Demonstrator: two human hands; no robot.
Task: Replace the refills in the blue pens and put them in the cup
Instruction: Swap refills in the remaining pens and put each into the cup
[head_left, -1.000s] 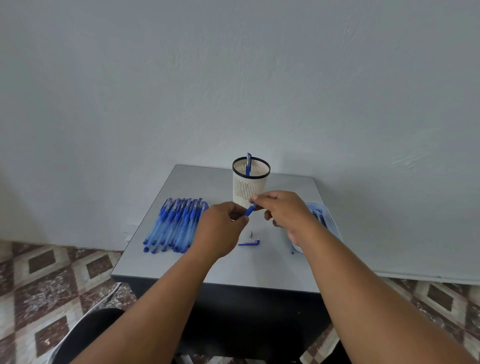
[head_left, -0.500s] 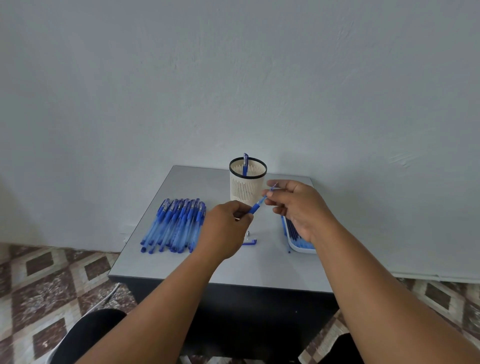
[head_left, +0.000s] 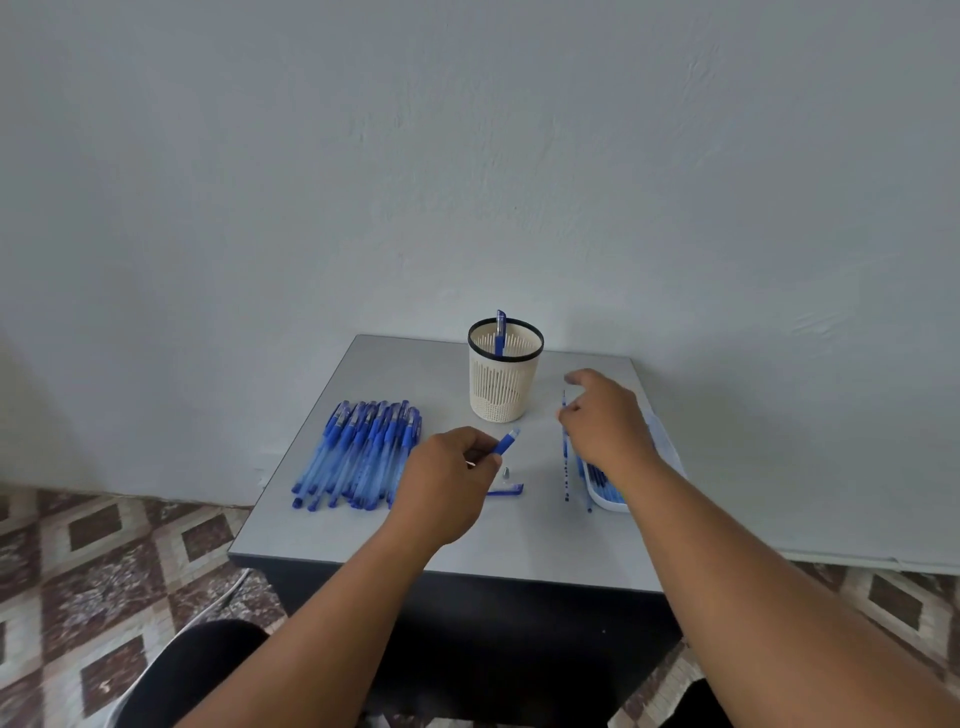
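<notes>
My left hand (head_left: 449, 475) grips a blue pen barrel (head_left: 505, 442) whose open front end points up and to the right. My right hand (head_left: 608, 426) hovers over the left end of a white tray (head_left: 605, 501) of blue refills, index finger stretched out. Its thumb is right beside a thin refill (head_left: 564, 452) that runs lengthwise just left of the tray. A cream slotted cup (head_left: 505, 384) with a black rim stands behind, one blue pen (head_left: 500, 332) upright in it. Several blue pens (head_left: 358, 452) lie in a row at the left.
On the grey table (head_left: 519, 535), a blue pen cap (head_left: 508, 490) and a small metal tip (head_left: 505, 473) lie between my hands. Another loose refill (head_left: 588, 503) lies by the tray's near corner. A pale wall stands directly behind the table, and tiled floor surrounds it.
My right hand drew the refill out of the barrel, carried it right toward the tray and spread its fingers. The left hand kept the barrel and barely moved.
</notes>
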